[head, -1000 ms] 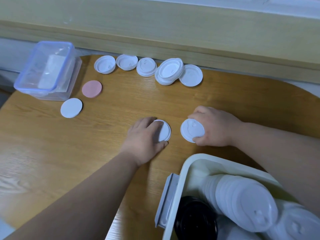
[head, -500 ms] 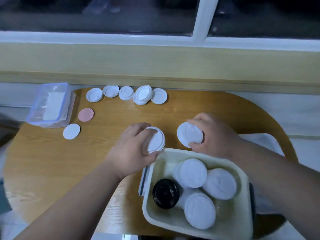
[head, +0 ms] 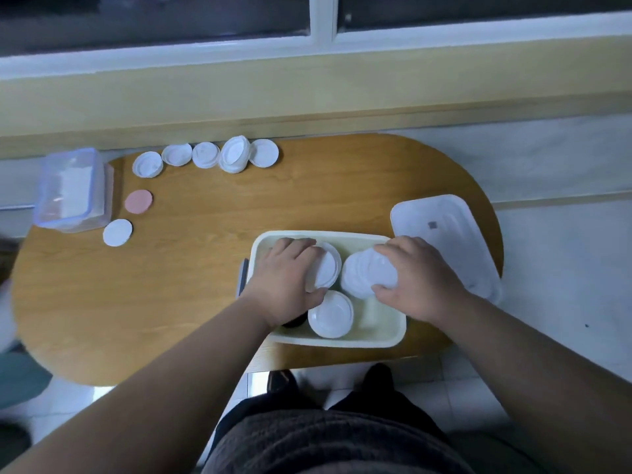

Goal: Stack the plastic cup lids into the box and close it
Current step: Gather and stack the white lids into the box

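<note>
A cream box (head: 383,336) sits near the table's front edge with stacks of white cup lids inside. My left hand (head: 285,278) is inside the box and grips a white lid (head: 326,268) on a stack at the back left. My right hand (head: 417,277) holds another white lid (head: 371,273) on a tilted stack at the back right. A third lid stack (head: 330,314) stands at the front of the box, with a black lid (head: 294,323) mostly hidden under my left wrist. The box's white cover (head: 441,227) lies to the right.
Several white lids (head: 205,155) line the table's far edge. A pink disc (head: 138,201) and a white disc (head: 117,232) lie beside a clear blue-rimmed container (head: 71,189) at the far left. The wooden table (head: 205,268) is oval; my feet show below its front edge.
Both hands carried their lids from above the table back into the box and set them down onto the stacks. The view has pulled back and higher.
</note>
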